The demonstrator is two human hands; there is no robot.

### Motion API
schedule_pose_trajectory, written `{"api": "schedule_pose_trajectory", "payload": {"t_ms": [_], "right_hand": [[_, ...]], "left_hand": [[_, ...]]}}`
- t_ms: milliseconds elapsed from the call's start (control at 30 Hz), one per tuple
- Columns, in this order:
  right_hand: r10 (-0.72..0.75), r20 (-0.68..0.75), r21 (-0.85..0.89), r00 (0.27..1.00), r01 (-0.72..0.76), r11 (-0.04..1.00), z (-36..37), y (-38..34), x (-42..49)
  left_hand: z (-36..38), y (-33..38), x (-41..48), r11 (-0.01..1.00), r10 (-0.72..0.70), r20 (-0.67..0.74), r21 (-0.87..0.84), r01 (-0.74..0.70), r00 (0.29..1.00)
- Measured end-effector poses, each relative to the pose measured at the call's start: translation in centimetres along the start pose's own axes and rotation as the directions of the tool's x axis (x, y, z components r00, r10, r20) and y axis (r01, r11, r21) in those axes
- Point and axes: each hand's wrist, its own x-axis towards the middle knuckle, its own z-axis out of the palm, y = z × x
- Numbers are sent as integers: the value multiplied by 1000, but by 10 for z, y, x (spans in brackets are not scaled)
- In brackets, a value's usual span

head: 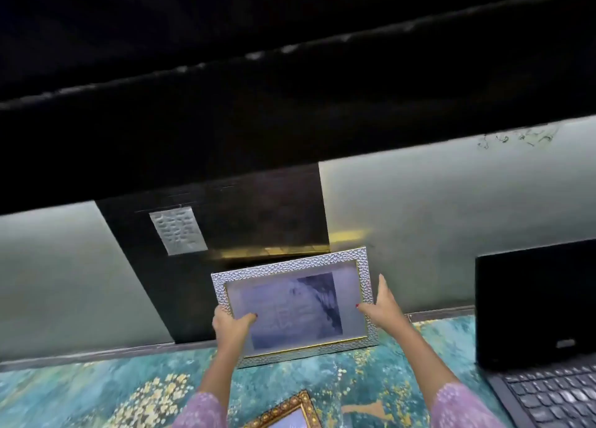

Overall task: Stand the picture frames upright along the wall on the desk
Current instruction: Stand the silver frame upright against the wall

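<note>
A silver hammered-texture picture frame (295,301) stands tilted near the wall, its lower edge on the teal patterned desk cover (80,392). My left hand (230,326) grips its lower left side, thumb over the glass. My right hand (383,305) grips its right side. Behind the silver frame, a gold frame's top edge (274,251) shows against the dark panel. A second ornate gold frame (287,413) lies flat on the desk at the bottom edge, between my forearms.
An open black laptop (541,331) stands at the right on the desk. A dark vertical panel (209,234) with a silver label (179,230) interrupts the pale wall (435,221). A dark shelf overhangs above.
</note>
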Motion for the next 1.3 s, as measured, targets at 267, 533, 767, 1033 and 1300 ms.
{"api": "schedule_pose_trajectory", "payload": {"t_ms": [267, 533, 767, 1033, 1300], "right_hand": [[77, 76, 90, 994, -84, 992, 13, 8, 4], [-84, -220, 134, 972, 116, 984, 10, -14, -28], [-456, -223, -175, 862, 425, 888, 37, -78, -44], [-247, -140, 462, 959, 284, 840, 80, -69, -44], [-256, -38, 429, 966, 248, 869, 80, -82, -9]], "left_hand": [[-12, -13, 35, 974, -97, 214, -178, 137, 972], [-45, 74, -27, 880, 423, -50, -216, -423, 905], [-42, 163, -69, 453, 860, 204, 118, -883, 469], [-42, 132, -60, 356, 874, 188, 380, -854, 448], [-78, 56, -29, 812, 580, -109, 166, -560, 808]]}}
